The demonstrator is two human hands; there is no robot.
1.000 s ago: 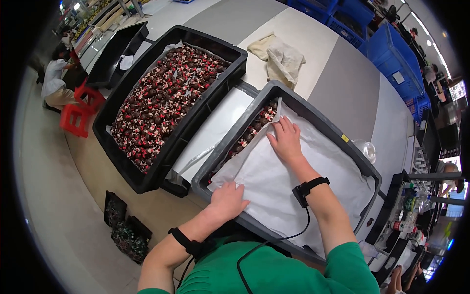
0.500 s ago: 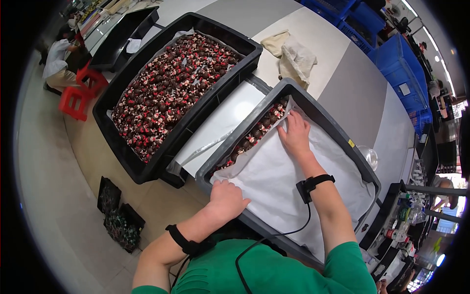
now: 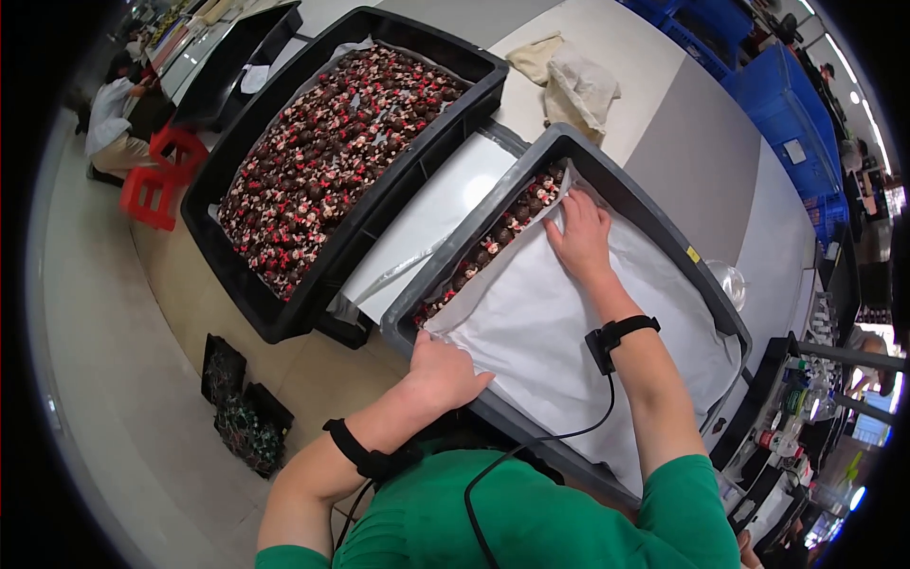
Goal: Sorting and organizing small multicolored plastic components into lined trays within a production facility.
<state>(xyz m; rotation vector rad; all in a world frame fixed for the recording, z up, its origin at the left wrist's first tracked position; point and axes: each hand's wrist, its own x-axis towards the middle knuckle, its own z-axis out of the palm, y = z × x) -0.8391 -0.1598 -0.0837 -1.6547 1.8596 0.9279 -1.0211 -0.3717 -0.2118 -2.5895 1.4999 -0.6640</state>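
A white paper sheet [image 3: 531,308] covers most of a grey plastic tray [image 3: 645,194]. Along the tray's left side, a strip of dark round chocolate-like balls [image 3: 485,249] with red and pale bits shows past the sheet's edge. My left hand [image 3: 445,373] is curled at the tray's near left corner, fingertips on the sheet's corner, thumb sticking out to the right. Towards the sheet's far left corner, my right hand [image 3: 583,242] has its fingers bent over the edge, the thumb lying apart. The fingertips of both hands are partly hidden.
To the left stands a larger black tray [image 3: 493,81], full of similar balls on a paper liner. Beige cloths [image 3: 578,90] lie beyond the grey tray, and a clear round container [image 3: 728,283] sits to its right. Blue crates [image 3: 787,123] are stacked far right. Red stools [image 3: 150,194] stand far left near a seated person.
The sheet's left edge looks straighter and raised between my hands. My left hand has shifted slightly up and right, onto the sheet's corner. The whole view has shifted slightly.
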